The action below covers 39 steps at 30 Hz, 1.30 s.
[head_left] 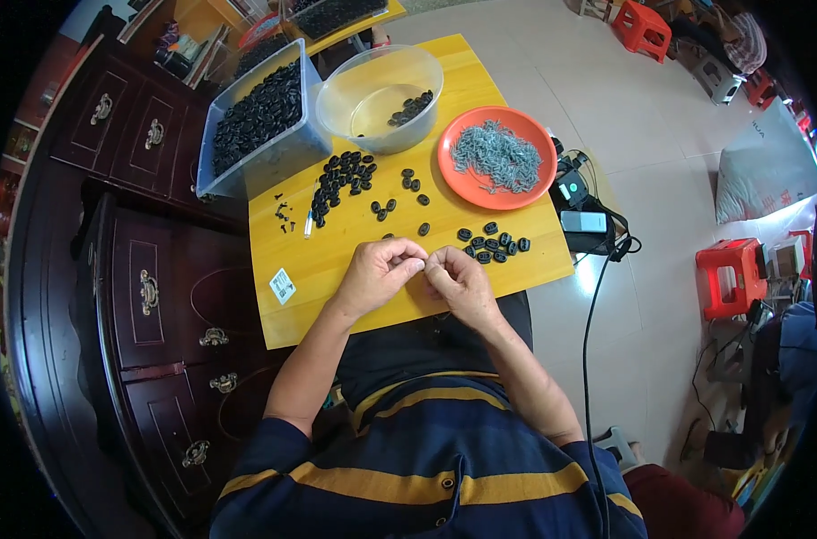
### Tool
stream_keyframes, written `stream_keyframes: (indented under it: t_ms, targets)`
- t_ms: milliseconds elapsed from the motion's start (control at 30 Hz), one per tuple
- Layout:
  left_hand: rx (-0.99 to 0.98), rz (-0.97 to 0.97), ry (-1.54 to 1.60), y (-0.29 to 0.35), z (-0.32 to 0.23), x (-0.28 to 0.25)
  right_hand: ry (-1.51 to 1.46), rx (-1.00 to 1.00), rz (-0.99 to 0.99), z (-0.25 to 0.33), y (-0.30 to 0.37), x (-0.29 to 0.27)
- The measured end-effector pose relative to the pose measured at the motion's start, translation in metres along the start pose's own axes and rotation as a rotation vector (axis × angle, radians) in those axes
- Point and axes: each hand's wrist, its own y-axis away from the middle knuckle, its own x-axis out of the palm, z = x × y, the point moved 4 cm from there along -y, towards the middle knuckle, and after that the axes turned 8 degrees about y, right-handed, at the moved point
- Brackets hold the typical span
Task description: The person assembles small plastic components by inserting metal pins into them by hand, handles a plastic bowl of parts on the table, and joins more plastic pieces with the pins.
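Near the front edge of the yellow table [305, 328], my left hand [382, 274] and my right hand [462, 283] meet with fingertips pinched together. Whatever they hold is too small and hidden to make out. Small black oval pieces [491, 228] lie in a loose group just beyond my right hand. A few more black pieces [424, 229] sit ahead of my fingers, and a larger cluster [337, 175] spreads at the far left. An orange-red plate [452, 180] heaped with small thin grey pieces [498, 154] stands at the far right.
A clear rectangular bin [278, 162] full of black pieces and a round clear tub [386, 142] with a few stand at the back. Tiny dark bits [283, 214] and a white label [283, 287] lie left. A black cable [591, 332] hangs right; dark drawers [144, 332] flank the left.
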Motion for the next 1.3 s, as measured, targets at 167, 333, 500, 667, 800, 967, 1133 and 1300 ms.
stream_keyframes:
  t_ms: [167,333,500,667,800,967,1133,1300]
  targets:
    - [0.123,0.044,0.128,-0.006,-0.006,0.001,-0.739,0.274,0.159,0.006,0.006,-0.001]
    - [0.132,0.107,0.271,-0.014,-0.002,0.006,-0.909,0.278,0.197,-0.007,0.006,-0.003]
    - [0.127,0.086,-0.081,-0.043,-0.024,0.007,-0.692,0.216,0.125,-0.007,0.008,0.003]
    - [0.399,0.059,-0.405,-0.096,-0.042,0.034,-0.443,0.106,0.169,-0.007,0.010,0.019]
    - [0.384,0.101,-0.564,-0.136,-0.028,0.061,-0.393,0.108,0.202,-0.012,0.010,0.015]
    - [0.407,0.148,-0.683,-0.159,-0.022,0.080,-0.416,0.115,0.190,-0.009,0.009,0.016]
    - [0.439,0.188,-0.822,-0.169,-0.017,0.085,-0.400,0.120,0.207,-0.012,0.006,0.016]
    - [0.472,0.228,-0.857,-0.173,-0.020,0.089,-0.409,0.115,0.214,-0.015,0.005,0.015]
